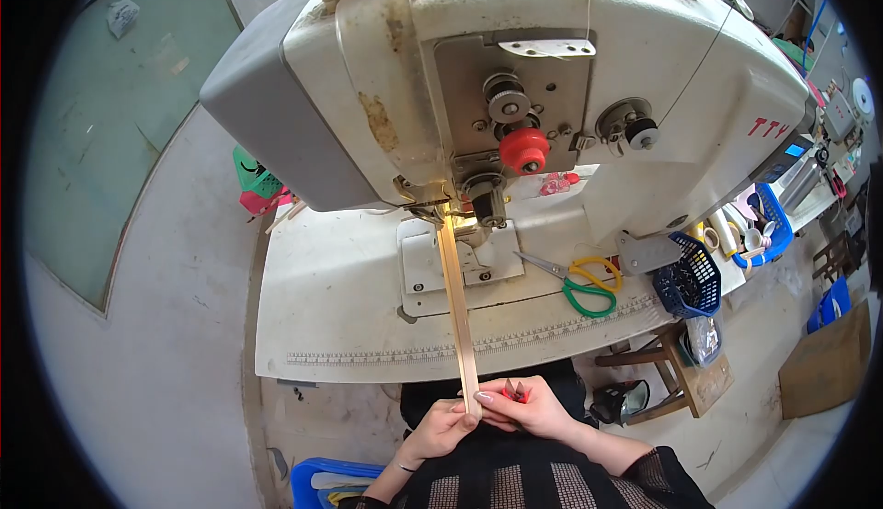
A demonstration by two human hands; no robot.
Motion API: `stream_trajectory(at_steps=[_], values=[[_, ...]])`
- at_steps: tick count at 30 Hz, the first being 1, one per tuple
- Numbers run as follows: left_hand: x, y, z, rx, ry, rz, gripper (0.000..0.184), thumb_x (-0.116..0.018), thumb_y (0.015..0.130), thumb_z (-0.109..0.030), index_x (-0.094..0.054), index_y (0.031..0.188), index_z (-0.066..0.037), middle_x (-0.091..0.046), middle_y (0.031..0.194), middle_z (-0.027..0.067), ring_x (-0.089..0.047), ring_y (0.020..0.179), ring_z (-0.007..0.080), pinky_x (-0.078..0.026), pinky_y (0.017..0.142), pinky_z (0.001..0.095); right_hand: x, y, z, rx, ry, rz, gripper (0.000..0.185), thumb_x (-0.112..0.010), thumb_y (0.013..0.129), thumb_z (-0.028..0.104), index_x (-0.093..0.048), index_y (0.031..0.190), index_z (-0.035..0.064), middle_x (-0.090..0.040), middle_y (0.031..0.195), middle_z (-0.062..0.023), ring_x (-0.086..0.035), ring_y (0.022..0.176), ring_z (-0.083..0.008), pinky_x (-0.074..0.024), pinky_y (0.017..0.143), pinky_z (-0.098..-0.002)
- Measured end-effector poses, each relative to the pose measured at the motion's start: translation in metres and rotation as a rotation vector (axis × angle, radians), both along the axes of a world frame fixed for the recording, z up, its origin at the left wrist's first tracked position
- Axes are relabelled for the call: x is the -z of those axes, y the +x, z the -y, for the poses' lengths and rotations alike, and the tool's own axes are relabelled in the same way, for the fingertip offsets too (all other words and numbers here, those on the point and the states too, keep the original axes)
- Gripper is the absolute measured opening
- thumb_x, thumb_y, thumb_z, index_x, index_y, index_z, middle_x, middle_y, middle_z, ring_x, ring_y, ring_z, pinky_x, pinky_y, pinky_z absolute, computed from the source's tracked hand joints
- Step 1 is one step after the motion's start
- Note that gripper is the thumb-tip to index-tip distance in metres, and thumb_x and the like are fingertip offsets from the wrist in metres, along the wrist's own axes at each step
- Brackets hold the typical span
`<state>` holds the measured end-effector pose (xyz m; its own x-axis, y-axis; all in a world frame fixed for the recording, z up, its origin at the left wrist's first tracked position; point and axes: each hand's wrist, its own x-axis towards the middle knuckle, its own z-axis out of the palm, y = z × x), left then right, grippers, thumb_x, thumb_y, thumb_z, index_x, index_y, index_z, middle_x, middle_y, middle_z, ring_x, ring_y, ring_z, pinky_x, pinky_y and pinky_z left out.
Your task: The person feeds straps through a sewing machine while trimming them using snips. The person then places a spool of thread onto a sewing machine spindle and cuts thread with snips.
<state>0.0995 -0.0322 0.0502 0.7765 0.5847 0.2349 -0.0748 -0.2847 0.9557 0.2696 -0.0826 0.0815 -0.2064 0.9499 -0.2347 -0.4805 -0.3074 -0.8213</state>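
Note:
A long beige strap point(457, 311) runs from under the needle area of the sewing machine point(386, 95) across the table to my hands. My left hand point(440, 431) pinches the near end of the strap between thumb and fingers. Beside it, my right hand point(543, 410) is closed, its thumb and fingertips at the same strap end. Small red-handled thread snips point(515, 392) sit within my right hand, metal tips pointing up and away from me. A lamp lights the strap where it meets the machine; the presser foot is partly hidden there.
Scissors point(589, 286) with green and yellow handles lie right of the strap. A ruler tape point(368, 356) lines the table's front edge. A dark blue basket point(690, 274) stands at the right, above a wooden stool point(704, 389). A blue bin point(317, 481) is at lower left.

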Motion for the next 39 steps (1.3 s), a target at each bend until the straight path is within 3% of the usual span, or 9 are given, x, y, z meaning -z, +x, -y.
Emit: stream_trajectory(at_steps=[39], values=[[0.0052, -0.0003, -0.0003, -0.021, 0.000, 0.001, 0.031, -0.046, 0.090, -0.024, -0.051, 0.075, 0.003, -0.048, 0.064, 0.0098, -0.050, 0.056, 0.0241, -0.039, 0.053, 0.0311, 0.0028, -0.0002, -0.0009, 0.007, -0.022, 0.022, 0.024, -0.051, 0.088, 0.013, -0.057, 0.103, -0.0037, -0.048, 0.057, 0.0005, -0.039, 0.047, -0.0038, -0.0268, 0.041, -0.0178]])
